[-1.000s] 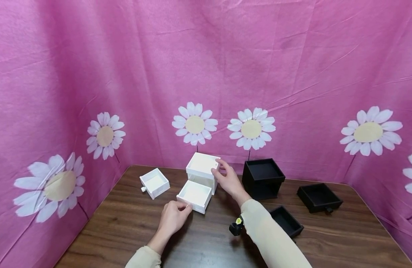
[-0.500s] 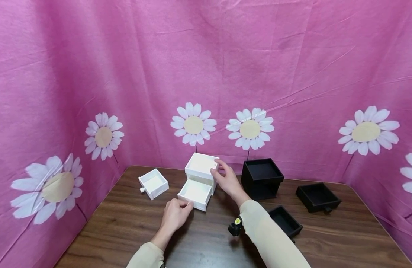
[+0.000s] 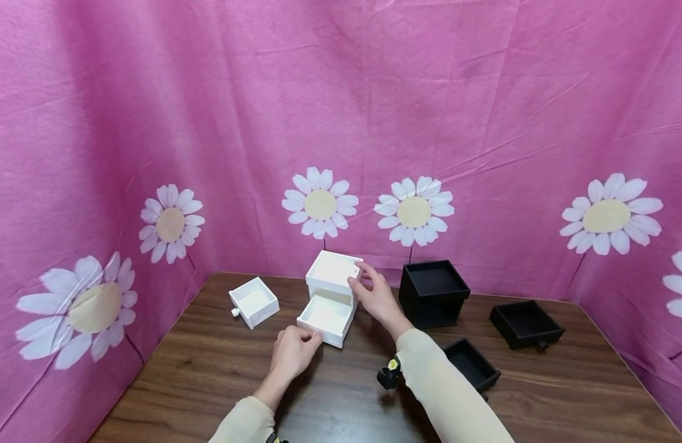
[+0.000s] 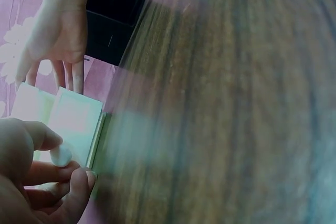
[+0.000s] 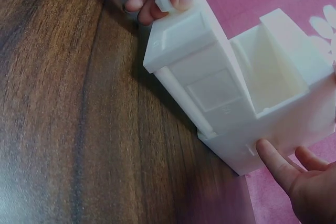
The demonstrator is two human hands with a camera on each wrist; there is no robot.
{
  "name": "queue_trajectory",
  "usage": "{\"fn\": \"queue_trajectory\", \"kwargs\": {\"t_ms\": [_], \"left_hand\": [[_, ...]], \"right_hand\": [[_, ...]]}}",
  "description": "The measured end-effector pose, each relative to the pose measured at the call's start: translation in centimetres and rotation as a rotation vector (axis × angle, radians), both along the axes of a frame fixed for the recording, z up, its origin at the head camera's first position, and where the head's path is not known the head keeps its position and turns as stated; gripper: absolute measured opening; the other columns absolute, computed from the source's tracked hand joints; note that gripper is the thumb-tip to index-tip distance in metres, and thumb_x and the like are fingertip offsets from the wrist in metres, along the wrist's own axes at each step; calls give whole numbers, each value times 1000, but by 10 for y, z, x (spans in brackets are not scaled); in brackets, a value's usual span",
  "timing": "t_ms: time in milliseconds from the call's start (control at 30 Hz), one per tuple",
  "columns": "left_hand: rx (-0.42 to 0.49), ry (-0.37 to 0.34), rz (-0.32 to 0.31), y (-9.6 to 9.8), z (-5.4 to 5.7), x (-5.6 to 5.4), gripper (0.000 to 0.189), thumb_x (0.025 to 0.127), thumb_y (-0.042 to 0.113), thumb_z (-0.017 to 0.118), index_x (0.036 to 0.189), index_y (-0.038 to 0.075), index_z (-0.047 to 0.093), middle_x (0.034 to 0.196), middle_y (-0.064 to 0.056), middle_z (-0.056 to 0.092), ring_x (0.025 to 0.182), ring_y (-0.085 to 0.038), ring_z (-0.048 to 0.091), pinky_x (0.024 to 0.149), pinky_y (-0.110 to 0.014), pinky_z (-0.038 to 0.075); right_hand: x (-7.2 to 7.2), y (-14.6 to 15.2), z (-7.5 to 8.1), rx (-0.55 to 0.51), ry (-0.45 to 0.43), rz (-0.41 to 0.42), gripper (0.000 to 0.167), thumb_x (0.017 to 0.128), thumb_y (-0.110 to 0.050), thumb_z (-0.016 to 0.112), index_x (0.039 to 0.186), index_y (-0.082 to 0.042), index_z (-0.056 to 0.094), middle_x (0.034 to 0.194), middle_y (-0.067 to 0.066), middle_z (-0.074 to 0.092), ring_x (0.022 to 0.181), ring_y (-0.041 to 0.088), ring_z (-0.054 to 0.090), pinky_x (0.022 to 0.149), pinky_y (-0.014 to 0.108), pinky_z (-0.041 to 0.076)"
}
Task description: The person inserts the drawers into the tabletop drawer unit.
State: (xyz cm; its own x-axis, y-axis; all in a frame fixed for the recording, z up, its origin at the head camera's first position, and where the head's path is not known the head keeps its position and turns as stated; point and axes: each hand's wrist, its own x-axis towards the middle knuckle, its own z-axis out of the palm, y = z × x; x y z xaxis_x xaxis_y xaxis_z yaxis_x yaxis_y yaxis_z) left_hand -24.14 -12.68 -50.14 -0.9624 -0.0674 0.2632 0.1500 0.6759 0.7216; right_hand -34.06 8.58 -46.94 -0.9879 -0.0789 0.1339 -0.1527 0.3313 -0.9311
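Observation:
A white mini cabinet (image 3: 334, 269) stands toward the back of the table. Its lower slot holds a white drawer (image 3: 325, 315), part of the way in and sticking out toward me; the opening above it shows as a bare gap. My left hand (image 3: 292, 354) pinches the drawer's small round knob (image 4: 61, 155) between thumb and fingers. Against the cabinet's right side and top edge rests my right hand (image 3: 378, 303), its fairly straight fingers touching the side wall in the right wrist view. A second white drawer (image 3: 255, 301) lies to the left, knob facing forward.
Right of the white cabinet stands a black cabinet (image 3: 434, 286) with an open front. Two black drawers lie near it, one black drawer (image 3: 528, 326) to its right and a nearer black drawer (image 3: 473, 366) partly behind the right sleeve. A pink flowered cloth (image 3: 341, 111) hangs behind the table.
My left hand has pushed the white drawer back and slightly right, deeper into the cabinet's lower slot. The right hand has stayed on the cabinet's side.

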Motion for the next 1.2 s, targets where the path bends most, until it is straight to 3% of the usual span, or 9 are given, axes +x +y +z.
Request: {"fn": "queue_trajectory", "kwargs": {"t_ms": [100, 267, 333, 500, 600, 733, 833, 967, 1200], "left_hand": [[-8, -5, 11, 1, 2, 2, 22, 88, 23, 75, 69, 17, 84, 66, 1, 70, 62, -16, 54, 62, -37, 48], [14, 76, 8, -3, -8, -2, 24, 87, 24, 72, 66, 19, 83, 63, 2, 67, 59, -16, 52, 58, -40, 46], [5, 105, 1, -6, -22, -9, 27, 88, 26, 71, 64, 21, 81, 60, 2, 64, 57, -17, 50, 56, -39, 43], [-66, 37, 35, -11, -53, -31, 35, 89, 33, 74, 54, 35, 72, 55, 11, 56, 56, -14, 48, 56, -34, 42], [-95, -11, 54, -11, -59, -38, 39, 88, 36, 76, 51, 42, 67, 56, 15, 57, 57, -12, 52, 59, -32, 45], [-111, 4, 39, -9, -52, -37, 31, 88, 36, 75, 57, 39, 71, 66, 10, 69, 62, -18, 62, 60, -39, 48], [-118, -35, 44, -4, -24, -23, 23, 87, 34, 74, 65, 31, 74, 77, 2, 76, 71, -27, 69, 61, -45, 49], [-141, -146, 73, 3, 8, -6, 18, 87, 34, 75, 69, 28, 74, 86, -5, 78, 81, -34, 74, 64, -48, 51], [-212, -168, 72, 6, 10, -8, 16, 88, 34, 76, 73, 28, 75, 90, -4, 79, 83, -33, 75, 67, -49, 52]], "right_hand": [[0, 0, 0, -5, 4, 2, 56, 107, -32, 68, 158, -16, 52, 149, 27, 53, 128, 43, 67, 91, 44, 65], [1, -1, 0, -12, 16, -1, 57, 106, -29, 70, 158, -15, 53, 148, 28, 53, 127, 44, 68, 90, 44, 65], [1, -1, 0, -14, 21, -2, 56, 106, -29, 70, 158, -15, 53, 148, 28, 53, 127, 44, 68, 90, 44, 65], [2, -1, 2, -18, 28, 3, 57, 106, -29, 70, 158, -15, 53, 148, 28, 53, 126, 44, 68, 90, 44, 65], [3, -1, 2, -17, 27, 5, 57, 106, -30, 70, 158, -15, 53, 148, 28, 53, 128, 44, 68, 91, 44, 65], [3, -1, 2, -9, 26, 4, 57, 106, -30, 70, 158, -15, 53, 148, 28, 53, 128, 44, 68, 91, 44, 65], [2, 0, 1, -3, 25, 2, 57, 106, -31, 70, 158, -16, 53, 149, 28, 53, 128, 43, 68, 91, 44, 65], [2, 1, 2, 0, 22, 2, 57, 106, -32, 70, 158, -16, 53, 150, 27, 53, 127, 42, 68, 92, 44, 65], [2, 0, 3, -5, 13, 3, 57, 106, -32, 70, 158, -17, 53, 150, 27, 53, 128, 43, 68, 92, 44, 65]]}}
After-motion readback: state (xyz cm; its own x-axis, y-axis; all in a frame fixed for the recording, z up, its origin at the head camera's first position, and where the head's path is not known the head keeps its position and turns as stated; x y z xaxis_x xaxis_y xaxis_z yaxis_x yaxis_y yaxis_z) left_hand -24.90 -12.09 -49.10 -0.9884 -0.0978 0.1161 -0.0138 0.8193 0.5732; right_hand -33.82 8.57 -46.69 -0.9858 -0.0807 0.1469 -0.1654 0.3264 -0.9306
